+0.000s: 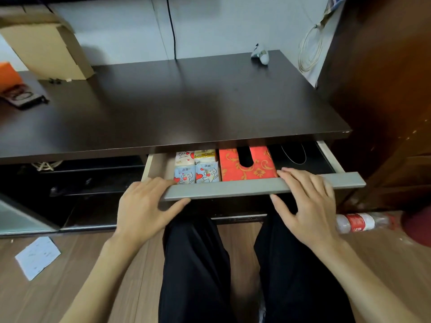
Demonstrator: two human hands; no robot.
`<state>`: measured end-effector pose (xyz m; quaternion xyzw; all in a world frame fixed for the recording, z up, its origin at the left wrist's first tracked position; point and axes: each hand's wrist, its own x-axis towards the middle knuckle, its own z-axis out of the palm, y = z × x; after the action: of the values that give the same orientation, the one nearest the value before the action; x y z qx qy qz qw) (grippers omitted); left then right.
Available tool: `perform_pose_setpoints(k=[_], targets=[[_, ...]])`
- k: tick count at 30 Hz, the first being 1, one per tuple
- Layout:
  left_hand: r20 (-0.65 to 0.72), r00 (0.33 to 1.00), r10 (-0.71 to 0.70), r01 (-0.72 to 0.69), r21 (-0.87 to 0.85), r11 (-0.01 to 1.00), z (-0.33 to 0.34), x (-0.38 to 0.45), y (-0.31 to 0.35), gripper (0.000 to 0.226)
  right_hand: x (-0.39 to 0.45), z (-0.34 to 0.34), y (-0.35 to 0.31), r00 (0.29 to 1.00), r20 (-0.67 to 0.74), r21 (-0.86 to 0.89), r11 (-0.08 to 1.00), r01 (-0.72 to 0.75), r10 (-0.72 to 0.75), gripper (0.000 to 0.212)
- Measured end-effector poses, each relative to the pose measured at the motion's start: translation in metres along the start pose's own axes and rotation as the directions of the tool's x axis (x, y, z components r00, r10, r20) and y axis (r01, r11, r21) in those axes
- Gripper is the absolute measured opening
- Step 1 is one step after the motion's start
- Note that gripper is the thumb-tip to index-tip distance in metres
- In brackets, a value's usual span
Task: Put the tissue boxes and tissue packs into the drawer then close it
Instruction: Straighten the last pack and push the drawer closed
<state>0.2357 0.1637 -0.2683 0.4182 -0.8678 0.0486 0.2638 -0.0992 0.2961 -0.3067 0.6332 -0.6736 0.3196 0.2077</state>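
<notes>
The drawer (263, 185) under the dark desk top stands partly open, its grey front facing me. Inside lie several small tissue packs (197, 166), white, gold and blue with red hearts, side by side at the left. To their right sits a red tissue box (258, 169) with gold patterns and a dark slot. A black tissue box (300, 157) fills the right end, half under the desk top. My left hand (144, 206) rests flat on the left end of the drawer front. Over the right part of the front lies my right hand (307, 201), fingers spread.
The dark desk top (175, 101) carries a cardboard box (46, 43) at the back left, an orange item (9, 75) and a small white object (260, 55). A plastic bottle (363, 221) and a paper sheet (38, 256) lie on the wooden floor. My legs are below the drawer.
</notes>
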Motion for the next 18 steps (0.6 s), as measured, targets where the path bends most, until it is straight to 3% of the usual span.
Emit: perform_pose_setpoints(k=[4, 6, 8, 11, 14, 18], targets=[[-0.107, 0.966, -0.235, 0.213, -0.178, 0.961, 0.01, -0.033, 0.027, 0.048, -0.025, -0.005, -0.016, 0.985, 0.017, 0.175, 0.969, -0.173, 0.172, 0.051], [-0.135, 0.921, -0.366, 0.304, -0.339, 0.89, 0.012, -0.055, 0.046, 0.05, -0.04, -0.014, -0.021, 0.952, 0.014, 0.287, 0.911, -0.295, 0.304, 0.056], [-0.144, 0.835, -0.531, 0.398, -0.509, 0.763, 0.012, -0.076, 0.063, 0.057, -0.053, -0.022, -0.024, 0.868, -0.021, 0.368, 0.811, -0.455, 0.496, 0.065], [-0.054, 0.701, -0.711, 0.536, -0.617, 0.576, 0.016, -0.086, 0.075, 0.076, -0.059, -0.025, -0.024, 0.706, 0.011, 0.491, 0.611, -0.621, 0.708, 0.085], [0.083, 0.697, -0.712, 0.571, -0.665, 0.482, 0.027, -0.069, 0.08, 0.089, -0.048, -0.012, -0.029, 0.663, 0.154, 0.551, 0.493, -0.673, 0.733, 0.093], [0.085, 0.692, -0.717, 0.572, -0.671, 0.472, 0.046, -0.044, 0.085, 0.094, -0.029, 0.011, -0.036, 0.671, 0.146, 0.508, 0.527, -0.681, 0.727, 0.103]])
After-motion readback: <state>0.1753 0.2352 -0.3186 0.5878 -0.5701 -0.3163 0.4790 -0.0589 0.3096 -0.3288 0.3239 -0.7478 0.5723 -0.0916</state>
